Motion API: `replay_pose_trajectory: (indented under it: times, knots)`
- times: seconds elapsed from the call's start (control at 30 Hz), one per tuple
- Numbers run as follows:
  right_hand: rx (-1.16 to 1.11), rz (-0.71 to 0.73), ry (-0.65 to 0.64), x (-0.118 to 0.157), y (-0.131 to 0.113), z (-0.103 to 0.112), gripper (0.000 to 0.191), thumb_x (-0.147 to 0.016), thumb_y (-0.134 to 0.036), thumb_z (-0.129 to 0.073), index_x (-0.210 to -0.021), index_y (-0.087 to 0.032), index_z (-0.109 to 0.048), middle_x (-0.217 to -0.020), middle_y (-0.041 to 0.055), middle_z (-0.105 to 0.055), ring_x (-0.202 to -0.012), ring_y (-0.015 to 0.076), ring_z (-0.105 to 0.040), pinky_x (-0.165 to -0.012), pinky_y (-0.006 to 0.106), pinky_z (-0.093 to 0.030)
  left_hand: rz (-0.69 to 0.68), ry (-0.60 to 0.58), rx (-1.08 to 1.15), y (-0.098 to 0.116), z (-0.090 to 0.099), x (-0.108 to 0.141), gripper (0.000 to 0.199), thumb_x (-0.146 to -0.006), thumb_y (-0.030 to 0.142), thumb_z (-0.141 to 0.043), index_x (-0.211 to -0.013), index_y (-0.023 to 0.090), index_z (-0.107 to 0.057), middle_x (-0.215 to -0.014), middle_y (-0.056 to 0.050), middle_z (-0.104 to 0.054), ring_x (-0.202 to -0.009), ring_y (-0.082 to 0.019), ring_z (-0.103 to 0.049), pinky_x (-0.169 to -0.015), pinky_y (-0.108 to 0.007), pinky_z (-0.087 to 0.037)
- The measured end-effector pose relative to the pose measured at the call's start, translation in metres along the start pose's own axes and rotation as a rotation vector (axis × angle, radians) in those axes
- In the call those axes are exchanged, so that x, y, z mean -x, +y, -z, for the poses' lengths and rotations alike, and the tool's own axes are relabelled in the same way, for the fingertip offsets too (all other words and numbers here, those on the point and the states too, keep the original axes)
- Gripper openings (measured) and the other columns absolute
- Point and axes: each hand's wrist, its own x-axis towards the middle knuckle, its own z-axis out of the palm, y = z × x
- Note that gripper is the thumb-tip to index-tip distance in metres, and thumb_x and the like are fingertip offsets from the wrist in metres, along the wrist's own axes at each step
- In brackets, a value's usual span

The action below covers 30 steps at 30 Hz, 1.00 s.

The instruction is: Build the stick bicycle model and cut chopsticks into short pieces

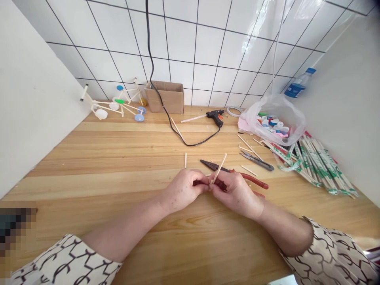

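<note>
My left hand (184,188) and my right hand (234,194) meet above the wooden tabletop, their fingertips pinching a thin wooden stick (219,169) that points up and away from me. Its lower end is hidden by my fingers. Red-handled pliers (251,179) with black jaws lie against my right hand, and the hand hides part of them. I cannot tell whether that hand grips them. A short upright wooden stick (185,160) stands just beyond my left hand.
On the wooden table (97,166) are a black glue gun (215,117) with its cable, a cardboard box (164,97), stick models with bottle-cap wheels (102,109), a plastic bag of bottle caps (274,122), black scissors (257,161), and wrapped chopsticks (320,166). Tiled walls rise behind.
</note>
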Motion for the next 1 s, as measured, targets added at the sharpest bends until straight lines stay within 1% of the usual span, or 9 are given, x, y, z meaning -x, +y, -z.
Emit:
replay_pose_trajectory:
  times: [0.1,0.17,0.3,0.43,0.5,0.67,0.73,0.87,1.0]
  knots:
    - [-0.041,-0.058,0.026,-0.0017,0.0008,0.0026,0.011,-0.075,-0.013,-0.049,-0.074,-0.017,-0.059,-0.056,-0.0028,-0.052,-0.048,0.0092,-0.043,-0.047,0.021,-0.035,0.059,-0.019,0.084,-0.0001,0.0026,-0.0005,0.016,-0.075,0.019,-0.055,-0.074,0.018,-0.071,-0.075,-0.002,-0.070,-0.072,-0.018,-0.062,-0.065,-0.025,-0.045]
    - [-0.032,-0.073,0.018,-0.0021,-0.0002,0.0041,0.011,-0.074,-0.013,-0.049,-0.075,-0.017,-0.059,-0.055,-0.0031,-0.051,-0.048,0.0092,-0.043,-0.048,0.021,-0.036,0.086,-0.032,0.109,0.0004,0.0034,-0.0005,0.017,-0.074,0.019,-0.055,-0.075,0.018,-0.072,-0.077,-0.002,-0.071,-0.074,-0.019,-0.063,-0.066,-0.026,-0.046]
    - [0.036,-0.029,-0.027,-0.0017,-0.0032,0.0053,0.014,-0.074,-0.009,-0.046,-0.070,-0.017,-0.057,-0.053,-0.0038,-0.049,-0.047,0.0087,-0.042,-0.051,0.021,-0.037,0.074,-0.033,0.126,0.0023,0.0025,0.0004,0.015,-0.072,0.018,-0.057,-0.072,0.018,-0.072,-0.076,-0.001,-0.071,-0.072,-0.018,-0.063,-0.066,-0.025,-0.046]
    - [0.078,0.003,-0.048,-0.0009,-0.0026,0.0040,0.015,-0.076,-0.010,-0.045,-0.068,-0.018,-0.056,-0.055,-0.0030,-0.051,-0.048,0.0089,-0.043,-0.053,0.023,-0.038,0.071,-0.034,0.119,0.0036,0.0017,0.0007,0.014,-0.071,0.017,-0.057,-0.070,0.019,-0.071,-0.073,-0.001,-0.070,-0.070,-0.018,-0.062,-0.065,-0.025,-0.046]
    - [0.045,-0.010,-0.040,-0.0007,-0.0006,0.0030,0.015,-0.076,-0.011,-0.046,-0.069,-0.018,-0.057,-0.055,-0.0031,-0.051,-0.047,0.0088,-0.043,-0.053,0.023,-0.039,0.076,-0.046,0.120,0.0034,0.0019,0.0004,0.014,-0.072,0.017,-0.057,-0.071,0.018,-0.071,-0.075,-0.001,-0.070,-0.071,-0.018,-0.062,-0.066,-0.025,-0.046]
    - [-0.191,-0.100,0.030,-0.0016,0.0038,0.0019,0.010,-0.077,-0.016,-0.049,-0.076,-0.018,-0.059,-0.063,-0.0013,-0.055,-0.053,0.0094,-0.045,-0.050,0.021,-0.037,0.094,-0.054,0.209,0.0008,0.0021,-0.0001,0.017,-0.074,0.019,-0.057,-0.081,0.018,-0.072,-0.077,-0.002,-0.070,-0.078,-0.019,-0.062,-0.069,-0.026,-0.046]
    - [-0.245,-0.135,0.036,-0.0025,0.0036,0.0020,0.009,-0.077,-0.017,-0.050,-0.075,-0.017,-0.059,-0.064,-0.0014,-0.054,-0.053,0.0091,-0.044,-0.049,0.020,-0.035,0.104,-0.056,0.231,0.0001,0.0016,0.0003,0.016,-0.073,0.021,-0.058,-0.080,0.018,-0.072,-0.075,-0.002,-0.070,-0.076,-0.020,-0.062,-0.067,-0.026,-0.047]
    - [-0.253,-0.143,0.037,-0.0026,0.0005,0.0024,0.009,-0.077,-0.017,-0.050,-0.074,-0.017,-0.058,-0.062,-0.0021,-0.051,-0.052,0.0087,-0.041,-0.047,0.020,-0.032,0.116,-0.038,0.247,0.0012,-0.0003,0.0018,0.013,-0.072,0.023,-0.060,-0.074,0.018,-0.072,-0.069,-0.001,-0.069,-0.071,-0.019,-0.062,-0.061,-0.024,-0.046]
    - [-0.239,-0.152,0.028,0.0003,-0.0026,0.0028,0.009,-0.078,-0.017,-0.049,-0.074,-0.017,-0.058,-0.060,-0.0029,-0.050,-0.050,0.0085,-0.042,-0.046,0.020,-0.031,0.103,-0.014,0.214,0.0053,-0.0016,0.0036,0.014,-0.074,0.022,-0.058,-0.070,0.018,-0.071,-0.068,0.000,-0.068,-0.070,-0.018,-0.062,-0.060,-0.024,-0.045]
